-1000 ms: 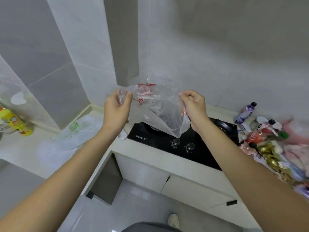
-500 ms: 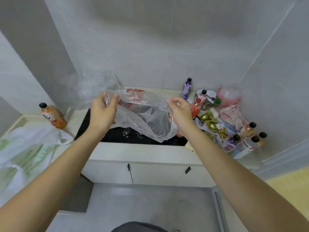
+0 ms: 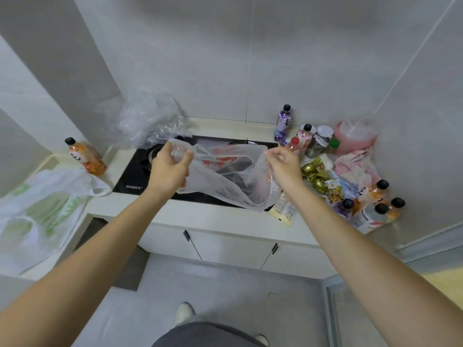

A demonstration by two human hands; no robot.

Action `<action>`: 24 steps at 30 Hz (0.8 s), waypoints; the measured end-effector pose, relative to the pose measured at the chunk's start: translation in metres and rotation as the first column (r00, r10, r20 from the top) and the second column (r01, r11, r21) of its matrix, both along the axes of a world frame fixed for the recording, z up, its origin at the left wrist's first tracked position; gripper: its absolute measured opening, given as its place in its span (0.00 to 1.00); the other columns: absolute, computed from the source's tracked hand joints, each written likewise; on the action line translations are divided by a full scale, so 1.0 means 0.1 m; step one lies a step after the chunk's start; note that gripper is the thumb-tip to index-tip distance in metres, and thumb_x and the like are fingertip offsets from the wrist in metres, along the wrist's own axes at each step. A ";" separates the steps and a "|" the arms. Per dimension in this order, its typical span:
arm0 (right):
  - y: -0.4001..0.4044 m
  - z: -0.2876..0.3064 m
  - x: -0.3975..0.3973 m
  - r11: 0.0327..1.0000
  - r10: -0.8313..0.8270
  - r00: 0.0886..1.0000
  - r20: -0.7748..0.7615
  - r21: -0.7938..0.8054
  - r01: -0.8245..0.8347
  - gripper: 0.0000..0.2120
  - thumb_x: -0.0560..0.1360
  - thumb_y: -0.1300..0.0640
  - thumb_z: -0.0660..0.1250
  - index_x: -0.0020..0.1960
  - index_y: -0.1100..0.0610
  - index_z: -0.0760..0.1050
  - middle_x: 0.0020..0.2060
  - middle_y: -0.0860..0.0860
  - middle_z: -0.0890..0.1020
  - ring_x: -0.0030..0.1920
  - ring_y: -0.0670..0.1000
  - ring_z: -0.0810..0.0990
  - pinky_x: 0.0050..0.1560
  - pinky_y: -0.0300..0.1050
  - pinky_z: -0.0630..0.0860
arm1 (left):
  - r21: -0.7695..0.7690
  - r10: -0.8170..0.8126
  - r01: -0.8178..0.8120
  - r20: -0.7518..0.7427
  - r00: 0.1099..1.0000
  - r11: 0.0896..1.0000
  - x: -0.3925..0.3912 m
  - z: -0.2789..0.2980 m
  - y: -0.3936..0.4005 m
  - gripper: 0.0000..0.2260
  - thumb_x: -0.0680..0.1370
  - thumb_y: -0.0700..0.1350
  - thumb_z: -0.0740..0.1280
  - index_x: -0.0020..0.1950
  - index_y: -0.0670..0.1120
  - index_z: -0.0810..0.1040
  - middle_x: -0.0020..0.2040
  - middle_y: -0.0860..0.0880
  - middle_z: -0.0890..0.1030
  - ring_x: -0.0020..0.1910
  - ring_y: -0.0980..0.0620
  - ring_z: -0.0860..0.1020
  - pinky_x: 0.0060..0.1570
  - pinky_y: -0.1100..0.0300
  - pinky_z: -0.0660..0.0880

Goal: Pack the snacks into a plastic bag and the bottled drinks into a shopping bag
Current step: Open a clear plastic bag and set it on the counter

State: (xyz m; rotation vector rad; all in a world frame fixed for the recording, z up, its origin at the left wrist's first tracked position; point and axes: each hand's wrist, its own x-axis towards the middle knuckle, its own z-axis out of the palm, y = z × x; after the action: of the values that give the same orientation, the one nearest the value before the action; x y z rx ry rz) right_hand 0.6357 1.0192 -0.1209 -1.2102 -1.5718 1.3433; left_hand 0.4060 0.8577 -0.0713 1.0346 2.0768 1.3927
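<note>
**Bag mouth drawn open over the stove, beside the snack pile**

A second ago the hands held the plastic bag (image 3: 225, 181) bunched between them, with the snacks and bottles off to the far right. Now the view has swung round, so the pile lies just beyond the right hand (image 3: 284, 166), and the bag's rim is stretched wider between the two hands. By my reading the bag is nearly ready to receive, and nothing has been packed yet.

The left hand (image 3: 170, 169) is raised over the stove (image 3: 135, 176), its fingers and thumb curled round a gathered edge of the bag. The right hand pinches the opposite edge, knuckles up, wrist bent slightly down. Both forearms reach forward, near level, the bag sagging between and below the hands onto the stove top.

The snacks (image 3: 317, 175), gold-wrapped sweets and packets, lie just right of the right hand, with bottled drinks (image 3: 375, 204) further right and behind. One orange bottle (image 3: 86, 156) stands well left of the left hand, and the white-and-green shopping bag (image 3: 42, 209) lies lower left on the counter (image 3: 225, 219).
</note>
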 end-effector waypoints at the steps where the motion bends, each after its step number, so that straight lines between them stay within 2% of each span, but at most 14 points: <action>1: 0.02 -0.01 0.00 1.000 0.009 1.000 0.006 -0.001 -0.009 0.06 0.84 0.56 0.66 0.50 0.54 0.80 0.34 0.45 0.80 0.32 0.45 0.76 0.39 0.48 0.75 | -0.014 0.000 0.000 -0.007 1.000 1.000 -0.01 -0.02 0.03 0.12 0.83 0.50 0.66 0.63 0.44 0.73 0.35 0.43 0.79 0.29 0.48 0.76 0.30 0.55 0.76; 4: 0.11 -0.06 -0.03 1.000 0.026 0.999 0.021 0.003 -0.026 0.04 0.82 0.59 0.68 0.50 0.52 0.81 0.39 0.49 0.83 0.33 0.47 0.78 0.36 0.43 0.74 | -0.053 -0.001 0.000 -0.019 1.000 0.999 -0.08 -0.14 0.13 0.13 0.83 0.50 0.66 0.64 0.45 0.73 0.35 0.43 0.80 0.29 0.50 0.76 0.28 0.58 0.76; 7: 0.19 -0.11 -0.09 1.000 0.020 0.997 0.075 -0.002 -0.020 0.04 0.82 0.61 0.69 0.53 0.53 0.82 0.45 0.50 0.85 0.37 0.47 0.79 0.36 0.41 0.77 | -0.067 -0.002 0.001 -0.014 1.000 0.998 -0.17 -0.31 0.25 0.14 0.82 0.51 0.66 0.63 0.44 0.72 0.37 0.41 0.80 0.29 0.48 0.76 0.30 0.54 0.77; 9: 0.24 -0.13 -0.15 1.000 0.009 0.994 0.110 -0.015 -0.007 0.07 0.81 0.62 0.69 0.57 0.55 0.82 0.50 0.48 0.84 0.41 0.46 0.80 0.39 0.37 0.78 | -0.085 -0.007 0.006 -0.023 1.000 0.996 -0.27 -0.43 0.34 0.15 0.82 0.53 0.67 0.61 0.44 0.71 0.39 0.40 0.82 0.30 0.47 0.78 0.30 0.52 0.78; 11: 0.31 -0.17 -0.22 1.000 0.017 0.990 0.137 -0.028 -0.013 0.09 0.80 0.64 0.69 0.57 0.54 0.81 0.52 0.48 0.84 0.48 0.46 0.82 0.46 0.41 0.80 | -0.117 -0.018 0.014 -0.034 0.999 0.993 -0.43 -0.58 0.46 0.16 0.80 0.56 0.68 0.60 0.47 0.70 0.40 0.41 0.82 0.31 0.47 0.80 0.32 0.49 0.81; 13: 0.40 -0.23 -0.33 0.998 0.042 0.984 0.175 -0.045 -0.034 0.12 0.78 0.65 0.69 0.58 0.53 0.82 0.53 0.46 0.83 0.54 0.46 0.81 0.53 0.43 0.80 | -0.173 -0.033 0.021 -0.069 0.997 0.985 -0.64 -0.73 0.58 0.19 0.76 0.63 0.67 0.58 0.52 0.69 0.41 0.44 0.82 0.34 0.44 0.83 0.37 0.42 0.83; 15: 0.51 -0.30 -0.47 0.996 0.074 0.973 0.221 -0.070 -0.060 0.15 0.76 0.64 0.72 0.60 0.51 0.81 0.56 0.46 0.83 0.58 0.47 0.81 0.55 0.44 0.81 | -0.229 -0.061 0.038 -0.094 0.994 0.973 -0.84 -0.90 0.72 0.22 0.73 0.66 0.66 0.57 0.54 0.68 0.41 0.45 0.82 0.37 0.41 0.83 0.40 0.40 0.83; 18: 0.69 -0.38 -0.71 0.995 0.093 0.938 0.333 -0.065 -0.075 0.22 0.73 0.60 0.77 0.65 0.49 0.78 0.60 0.46 0.80 0.62 0.47 0.78 0.59 0.46 0.78 | -0.303 -0.100 0.057 -0.129 0.987 0.951 -1.05 -1.03 0.93 0.19 0.77 0.60 0.68 0.59 0.50 0.69 0.43 0.45 0.82 0.42 0.40 0.82 0.45 0.40 0.81; 21: 0.83 -0.45 -0.94 0.993 0.114 0.921 0.372 -0.071 -0.094 0.25 0.72 0.62 0.77 0.66 0.50 0.75 0.61 0.47 0.78 0.63 0.48 0.76 0.61 0.47 0.74 | -0.348 -0.145 0.090 -0.135 0.980 0.933 -1.30 -1.16 1.14 0.18 0.80 0.57 0.67 0.62 0.46 0.70 0.47 0.43 0.82 0.47 0.39 0.81 0.51 0.41 0.79; 24: 0.97 -0.58 -1.08 0.995 0.089 0.922 0.378 -0.068 -0.069 0.28 0.70 0.69 0.74 0.64 0.50 0.69 0.57 0.51 0.76 0.59 0.53 0.78 0.52 0.51 0.79 | -0.376 -0.163 0.108 -0.117 0.980 0.920 -1.49 -1.24 1.34 0.15 0.82 0.53 0.66 0.61 0.45 0.71 0.50 0.43 0.82 0.48 0.39 0.82 0.52 0.45 0.79</action>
State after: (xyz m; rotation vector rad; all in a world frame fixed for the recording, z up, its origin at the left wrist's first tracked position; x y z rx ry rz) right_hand 0.5276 1.1161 -0.1787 -1.5253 -1.8800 1.2585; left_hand 0.2566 0.9913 -0.1954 1.1184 2.2095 0.8353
